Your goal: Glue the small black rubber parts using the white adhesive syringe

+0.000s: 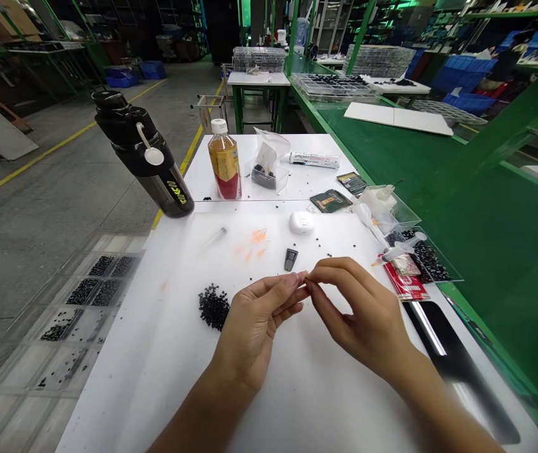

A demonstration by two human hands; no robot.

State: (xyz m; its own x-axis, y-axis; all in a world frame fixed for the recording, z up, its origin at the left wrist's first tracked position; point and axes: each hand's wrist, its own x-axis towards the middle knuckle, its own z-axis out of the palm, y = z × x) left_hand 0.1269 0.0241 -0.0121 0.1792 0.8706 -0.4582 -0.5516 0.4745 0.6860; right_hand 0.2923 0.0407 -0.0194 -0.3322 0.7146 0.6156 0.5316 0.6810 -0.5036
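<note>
Bench entry: left hand [254,330] and right hand [360,318] nearly closed, fingertips [313,275] pinched together over a white worktop [269,402], any held item too small to tell; black plastic pellets [214,306] just left, dark plastic clip [290,258] just ahead.

Even overhead light makes the white tabletop [155,377] bright, and the right hand [363,321] casts only a faint, soft shadow. A hard white streak of glare runs along the black panel [448,358]. Wide-angle distortion bends the green bench [391,145] and tilts the black bottle [141,151] outward. The distant shelving [486,38] falls dim, with darkened corners
</note>
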